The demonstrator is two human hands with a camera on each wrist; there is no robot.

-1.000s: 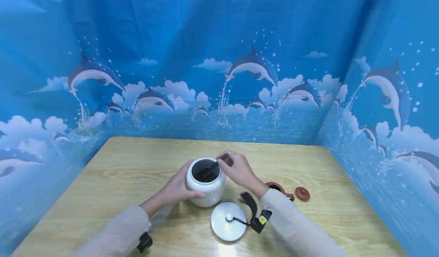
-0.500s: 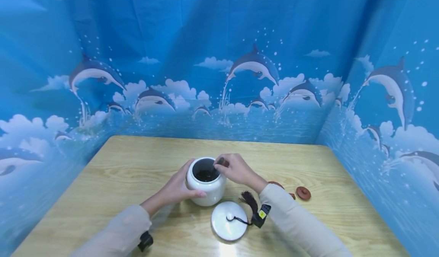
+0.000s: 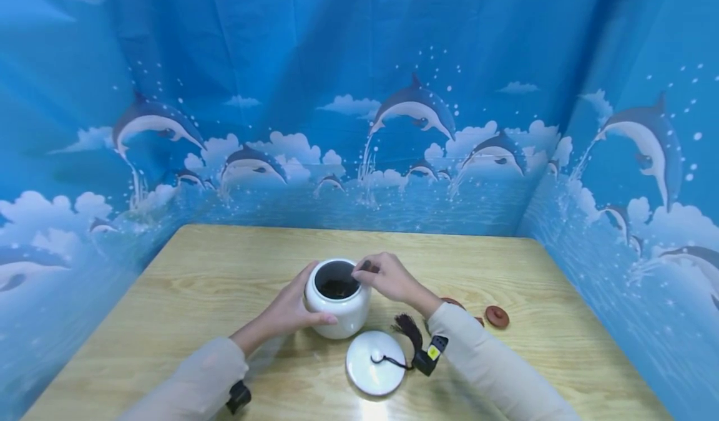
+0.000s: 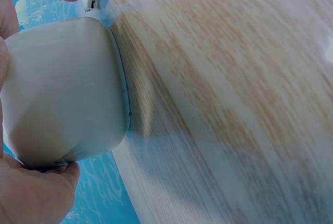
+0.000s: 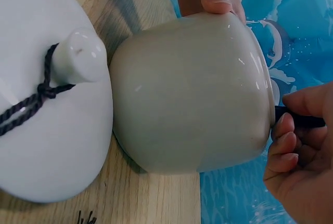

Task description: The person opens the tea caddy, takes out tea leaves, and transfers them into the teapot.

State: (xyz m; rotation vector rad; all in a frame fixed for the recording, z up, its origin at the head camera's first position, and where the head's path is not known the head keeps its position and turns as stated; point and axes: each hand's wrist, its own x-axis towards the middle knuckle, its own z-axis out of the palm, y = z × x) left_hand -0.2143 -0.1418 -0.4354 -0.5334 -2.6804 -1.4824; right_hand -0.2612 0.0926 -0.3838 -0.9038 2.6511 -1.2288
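Jar (image 3: 345, 314), dark contents (image 3: 336, 290), head view only

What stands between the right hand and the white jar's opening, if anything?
Nothing visible: the right hand holds a dark handle at the rim of the white jar; the lid lies off, on the table.

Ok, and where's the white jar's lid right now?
In the head view, the white lid lies on the table at lower centre, on the near side of the white jar, beside the black tassel.
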